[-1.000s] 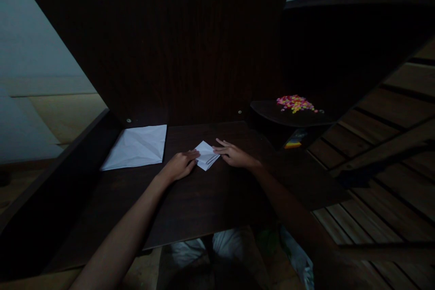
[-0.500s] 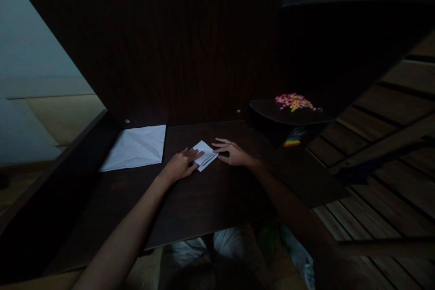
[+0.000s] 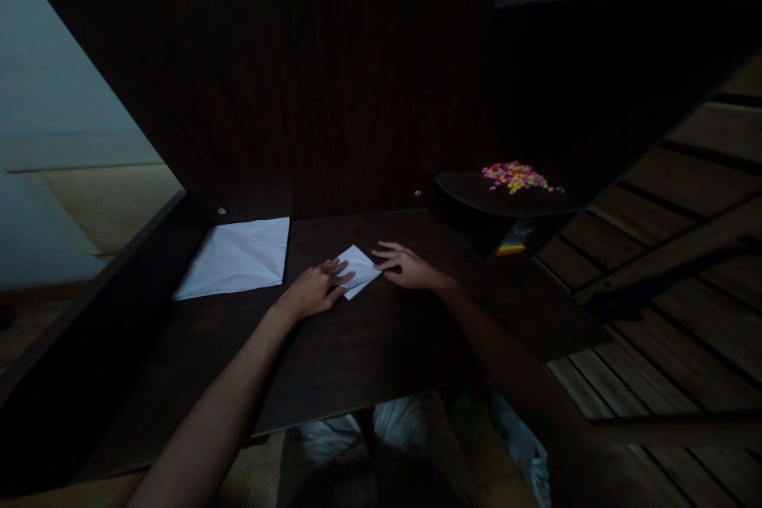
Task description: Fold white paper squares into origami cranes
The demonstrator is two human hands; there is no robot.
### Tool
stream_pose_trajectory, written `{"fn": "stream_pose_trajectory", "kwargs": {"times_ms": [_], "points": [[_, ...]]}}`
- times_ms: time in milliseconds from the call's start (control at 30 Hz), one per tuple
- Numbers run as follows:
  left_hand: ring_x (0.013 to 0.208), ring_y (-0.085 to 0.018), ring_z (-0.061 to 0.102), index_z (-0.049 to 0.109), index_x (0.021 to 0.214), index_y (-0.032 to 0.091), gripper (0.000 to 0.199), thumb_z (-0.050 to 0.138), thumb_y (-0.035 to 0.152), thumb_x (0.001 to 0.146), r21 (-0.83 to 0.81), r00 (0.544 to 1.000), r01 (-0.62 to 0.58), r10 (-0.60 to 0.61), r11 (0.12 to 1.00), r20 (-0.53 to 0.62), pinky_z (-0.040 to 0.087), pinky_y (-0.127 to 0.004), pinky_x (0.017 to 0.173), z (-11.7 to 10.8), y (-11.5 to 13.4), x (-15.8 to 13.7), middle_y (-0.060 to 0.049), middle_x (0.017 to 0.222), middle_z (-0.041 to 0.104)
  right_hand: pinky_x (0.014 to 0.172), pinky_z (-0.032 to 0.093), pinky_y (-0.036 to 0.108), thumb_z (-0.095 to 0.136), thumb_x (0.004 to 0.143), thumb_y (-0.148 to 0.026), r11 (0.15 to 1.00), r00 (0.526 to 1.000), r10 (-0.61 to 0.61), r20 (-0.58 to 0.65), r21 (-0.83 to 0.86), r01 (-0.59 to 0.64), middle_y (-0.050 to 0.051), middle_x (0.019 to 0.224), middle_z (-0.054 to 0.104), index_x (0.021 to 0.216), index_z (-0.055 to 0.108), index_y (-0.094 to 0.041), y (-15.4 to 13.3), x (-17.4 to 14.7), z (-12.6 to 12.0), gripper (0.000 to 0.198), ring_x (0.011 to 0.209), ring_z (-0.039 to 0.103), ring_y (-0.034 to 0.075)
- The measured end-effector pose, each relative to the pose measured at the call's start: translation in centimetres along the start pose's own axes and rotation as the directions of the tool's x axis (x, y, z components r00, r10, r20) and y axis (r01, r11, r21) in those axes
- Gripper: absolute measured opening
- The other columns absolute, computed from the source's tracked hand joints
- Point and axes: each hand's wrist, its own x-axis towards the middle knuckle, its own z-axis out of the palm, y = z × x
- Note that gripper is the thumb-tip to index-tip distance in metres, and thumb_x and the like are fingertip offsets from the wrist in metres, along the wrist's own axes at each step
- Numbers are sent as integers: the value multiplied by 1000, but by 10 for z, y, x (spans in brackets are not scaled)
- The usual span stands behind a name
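Note:
A small white folded paper (image 3: 357, 263) lies on the dark desk between my hands, its corners pointing roughly up, down and right. My left hand (image 3: 315, 289) rests flat over its left side, fingers spread across the top. At the paper's right corner, the thumb and index finger of my right hand (image 3: 406, 267) close on the tip, while the other fingers stretch out above it. The left corner of the paper is hidden under my left hand.
A larger creased white sheet (image 3: 238, 255) lies at the desk's left side. Several small, brightly coloured pieces (image 3: 515, 176) are heaped on a curved corner shelf (image 3: 476, 197) at right. A dark panel (image 3: 333, 79) rises behind the desk, and a low side board (image 3: 89, 302) runs along the left.
The gap between the paper's layers near its lower right edge has closed, and the upper flap lies flatter. My left fingers have shifted slightly down the paper; my right hand stays almost still.

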Motion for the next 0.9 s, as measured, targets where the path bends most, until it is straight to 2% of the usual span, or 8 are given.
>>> {"fn": "stream_pose_trajectory", "kwargs": {"times_ms": [167,367,533,600,733,900], "points": [[135,-23,36,60,124,22,42,47,43,90,-60,999,-2,4,998,38,28,-42,113,-4,-1,-1,-8,143,44,108,32,54,61,75,-13,999,999,-25,40,-33,27,4,138,51,107,71,-26,-3,-1,-1,36,138,30,28],[136,-28,34,61,124,17,64,57,62,78,-141,998,9,0,990,64,24,-46,115,-8,-1,-3,-13,144,41,109,30,55,64,71,-13,999,996,-43,74,-18,44,3,139,50,106,71,-27,-8,-3,-6,38,139,28,29],[135,-23,37,64,119,22,45,40,50,93,-211,1000,19,-20,977,1,26,-45,114,-2,-1,-1,-9,141,46,106,35,51,61,80,-19,996,996,-83,-9,15,83,4,130,59,84,77,-24,-15,1,-1,16,132,38,27],[132,-24,41,65,118,20,43,43,47,92,-214,998,31,-41,976,-42,28,-45,113,1,-1,1,-10,138,50,103,39,48,58,85,-23,996,995,-84,-49,22,86,6,124,63,80,76,-22,-18,2,1,19,127,43,26],[134,-25,39,57,127,17,47,52,43,88,-229,999,19,-30,973,-45,25,-49,113,3,-2,2,-11,136,51,101,42,47,58,87,-26,997,992,-82,-98,8,83,8,123,64,94,75,-20,-18,3,4,19,122,47,25],[142,-28,16,50,133,25,43,47,28,91,-261,998,-19,33,965,50,9,-63,112,2,-2,1,-5,144,42,104,39,48,65,82,-27,997,990,-80,-118,10,82,9,133,56,116,66,-21,-16,1,5,35,127,41,25]]}}
